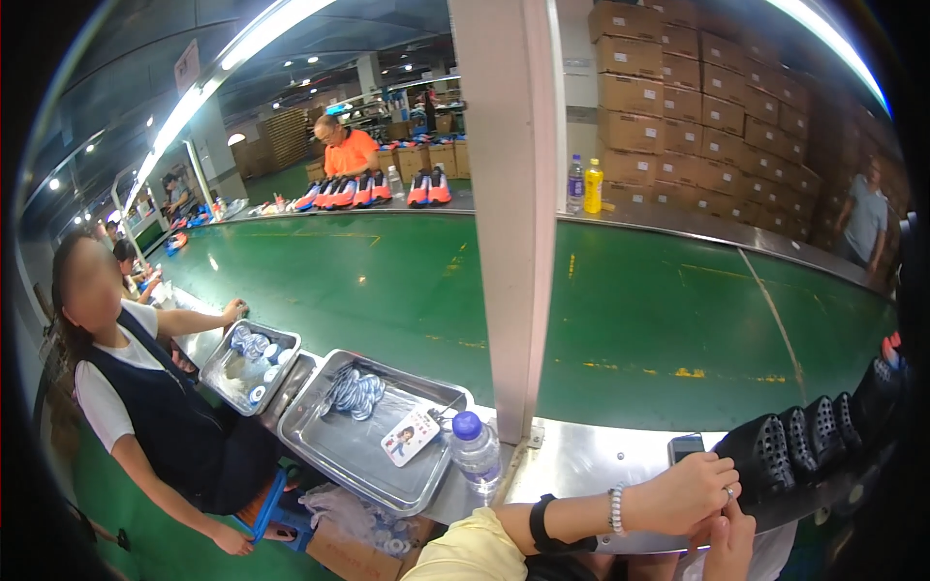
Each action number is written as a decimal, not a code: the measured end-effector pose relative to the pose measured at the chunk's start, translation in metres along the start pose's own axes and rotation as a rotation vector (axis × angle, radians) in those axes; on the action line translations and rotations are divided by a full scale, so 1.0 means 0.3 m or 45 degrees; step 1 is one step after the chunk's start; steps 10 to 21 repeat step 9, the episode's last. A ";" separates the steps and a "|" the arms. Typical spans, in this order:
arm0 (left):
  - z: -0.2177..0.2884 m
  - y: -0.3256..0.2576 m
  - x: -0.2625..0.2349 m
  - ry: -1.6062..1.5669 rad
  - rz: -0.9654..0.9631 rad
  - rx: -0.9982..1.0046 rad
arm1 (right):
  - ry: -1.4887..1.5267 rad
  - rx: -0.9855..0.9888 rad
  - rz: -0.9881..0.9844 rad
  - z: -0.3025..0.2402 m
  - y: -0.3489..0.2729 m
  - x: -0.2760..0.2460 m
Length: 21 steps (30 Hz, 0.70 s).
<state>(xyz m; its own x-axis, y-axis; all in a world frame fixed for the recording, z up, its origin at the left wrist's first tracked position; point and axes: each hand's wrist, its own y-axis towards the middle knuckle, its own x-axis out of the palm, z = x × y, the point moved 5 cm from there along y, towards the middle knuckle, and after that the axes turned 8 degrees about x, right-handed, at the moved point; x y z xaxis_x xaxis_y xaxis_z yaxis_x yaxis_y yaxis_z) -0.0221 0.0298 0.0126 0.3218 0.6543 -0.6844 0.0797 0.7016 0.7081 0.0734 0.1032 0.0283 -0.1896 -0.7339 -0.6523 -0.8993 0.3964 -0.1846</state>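
Observation:
My left hand [680,497] reaches in from the lower edge, with a yellow sleeve, a black wrist strap [550,525] and a beaded bracelet [616,508]. Its fingers are curled and meet the fingertips of my right hand [733,544], which is closed as well. A small shiny ring shape [728,491] shows where they touch; whether it is worn or pinched I cannot tell. Just behind my left hand a small grey device with a screen [686,445] lies on the metal ledge [601,465]. Several black perforated shoes [773,443] stand in a row beside my hands.
A pale post [509,223] rises by the green conveyor belt [387,281]. To the left are a clear bottle with purple cap [476,455], a metal tray [387,494] with round discs and a card, a smaller tray [232,392], and a seated co-worker [145,397].

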 end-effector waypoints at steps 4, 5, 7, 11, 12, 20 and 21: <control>-0.014 0.027 -0.035 -0.186 0.328 0.114 | -0.065 -0.348 0.393 0.018 0.029 0.016; -0.027 -0.002 -0.065 -0.192 0.292 0.128 | 0.017 -0.295 0.196 0.028 0.063 0.050; -0.034 -0.012 -0.086 -0.011 0.282 -0.014 | -0.217 -0.306 0.136 0.026 0.080 0.060; -0.065 -0.017 -0.038 0.016 0.176 -0.020 | -0.227 -0.408 0.227 0.062 0.073 0.061; -0.065 -0.017 -0.038 0.016 0.176 -0.020 | -0.227 -0.408 0.227 0.062 0.073 0.061; -0.065 -0.017 -0.038 0.016 0.176 -0.020 | -0.227 -0.408 0.227 0.062 0.073 0.061; -0.065 -0.017 -0.038 0.016 0.176 -0.020 | -0.227 -0.408 0.227 0.062 0.073 0.061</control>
